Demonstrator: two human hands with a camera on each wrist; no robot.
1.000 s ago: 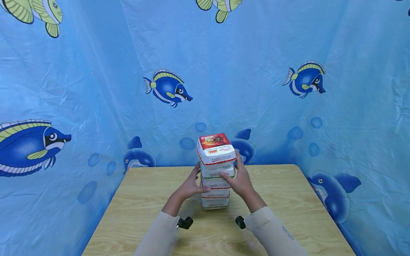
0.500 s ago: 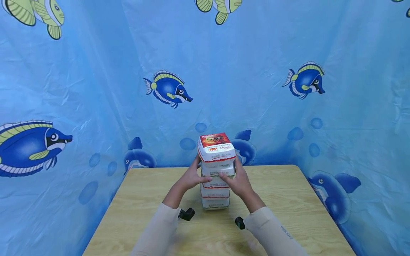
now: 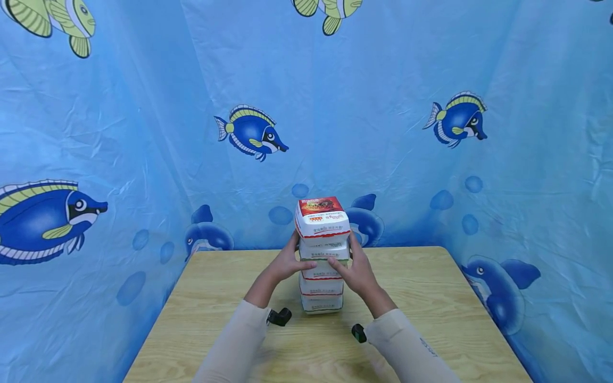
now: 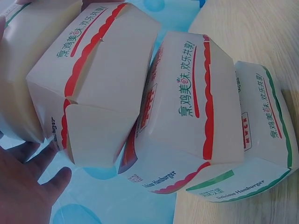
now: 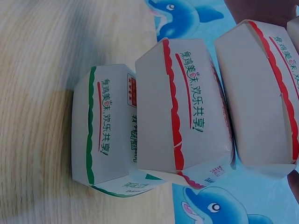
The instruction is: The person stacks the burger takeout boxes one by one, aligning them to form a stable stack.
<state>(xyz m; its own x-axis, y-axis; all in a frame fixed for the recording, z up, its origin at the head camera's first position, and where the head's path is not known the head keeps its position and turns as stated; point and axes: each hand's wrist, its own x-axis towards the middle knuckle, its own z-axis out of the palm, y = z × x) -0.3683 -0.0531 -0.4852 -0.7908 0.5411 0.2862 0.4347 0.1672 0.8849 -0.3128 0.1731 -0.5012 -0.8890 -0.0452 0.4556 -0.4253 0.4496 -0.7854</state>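
I see both sleeves reaching fwd over the tabletop (image 3: pixel 431 298). Left hand (image 3: pixel 286 264) & right hand (image 3: pixel 356 270) clasp a stack of burger boxes (image 3: pixel 322 255) from either side, fingers curled round the mid boxes. Stack stands upright at tabletop centre, long axis vertical. Box sides read "Delicious Hamburger" plus Chinese script. Behind: blue fish-print curtain (image 3: pixel 143 133).

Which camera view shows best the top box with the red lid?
The head view: the top box shows whole, red lid up, above the left hand and right hand. Both wrist views show lower boxes, not that lid.
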